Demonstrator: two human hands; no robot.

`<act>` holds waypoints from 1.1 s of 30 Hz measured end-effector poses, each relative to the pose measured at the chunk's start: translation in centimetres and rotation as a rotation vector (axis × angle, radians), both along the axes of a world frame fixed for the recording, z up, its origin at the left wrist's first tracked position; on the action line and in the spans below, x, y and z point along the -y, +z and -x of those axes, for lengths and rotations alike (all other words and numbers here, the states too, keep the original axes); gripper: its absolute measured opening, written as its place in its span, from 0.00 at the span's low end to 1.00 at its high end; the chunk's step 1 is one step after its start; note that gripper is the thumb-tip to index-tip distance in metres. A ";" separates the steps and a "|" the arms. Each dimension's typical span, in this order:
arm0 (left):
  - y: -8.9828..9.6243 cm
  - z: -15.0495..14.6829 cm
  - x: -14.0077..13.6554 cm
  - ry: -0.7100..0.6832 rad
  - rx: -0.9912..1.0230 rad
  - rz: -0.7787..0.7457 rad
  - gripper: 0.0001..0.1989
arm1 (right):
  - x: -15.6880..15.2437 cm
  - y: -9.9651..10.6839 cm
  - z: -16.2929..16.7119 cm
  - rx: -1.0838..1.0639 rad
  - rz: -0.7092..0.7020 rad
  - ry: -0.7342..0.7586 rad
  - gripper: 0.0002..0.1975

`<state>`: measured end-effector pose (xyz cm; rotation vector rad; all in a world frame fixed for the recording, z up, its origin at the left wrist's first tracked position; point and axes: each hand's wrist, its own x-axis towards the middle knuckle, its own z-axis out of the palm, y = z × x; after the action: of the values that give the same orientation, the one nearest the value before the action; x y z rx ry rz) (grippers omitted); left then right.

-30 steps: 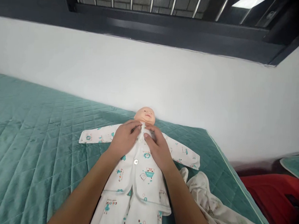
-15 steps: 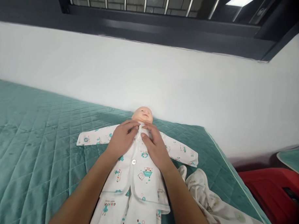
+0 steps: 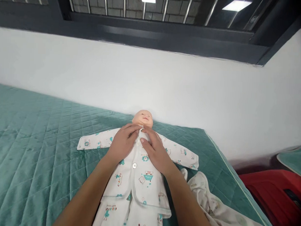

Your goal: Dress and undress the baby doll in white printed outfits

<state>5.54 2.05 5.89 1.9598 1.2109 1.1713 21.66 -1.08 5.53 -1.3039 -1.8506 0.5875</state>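
A baby doll (image 3: 142, 118) lies on its back with its head near the wall, dressed in a white printed jacket (image 3: 148, 187) with sleeves spread wide and matching trousers (image 3: 117, 213). At the neckline, my left hand (image 3: 123, 140) pinches one front edge of the jacket. My right hand (image 3: 154, 149) grips the other edge beside it, thumb lying on the chest. The fingertips of both hands nearly meet below the doll's chin and partly hide the collar. A round button (image 3: 135, 165) shows at mid-chest on the front opening.
The doll lies on a green quilted bedspread (image 3: 41, 139). Crumpled pale printed cloth (image 3: 211, 201) is right of my right forearm. Behind stands a white wall (image 3: 141, 79) under a dark window frame (image 3: 153, 34). A red object (image 3: 271, 189) sits past the bed's right edge.
The view has tilted up slightly. My fingertips have drawn a little closer together at the collar; the doll and clothes lie as before.
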 end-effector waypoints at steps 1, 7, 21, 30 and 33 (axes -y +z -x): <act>0.0 0.0 0.0 -0.003 -0.004 0.001 0.16 | 0.0 0.0 0.0 0.005 -0.001 0.005 0.18; -0.1 0.0 0.0 0.010 -0.012 -0.004 0.16 | 0.1 -0.3 0.1 -0.036 0.006 -0.014 0.19; 0.0 -0.1 0.0 0.062 0.046 0.004 0.09 | 0.2 -0.1 0.4 0.068 -0.058 -0.102 0.20; -0.2 0.1 0.1 0.059 0.055 0.012 0.10 | 0.2 -0.1 0.6 0.025 -0.049 -0.174 0.17; -0.4 0.1 0.1 0.041 0.036 0.021 0.12 | 0.3 -0.1 0.6 0.013 -0.056 -0.188 0.17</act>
<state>5.44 1.94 5.47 1.8985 1.2455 1.2039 21.06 -1.39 5.47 -1.4272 -1.7189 0.4253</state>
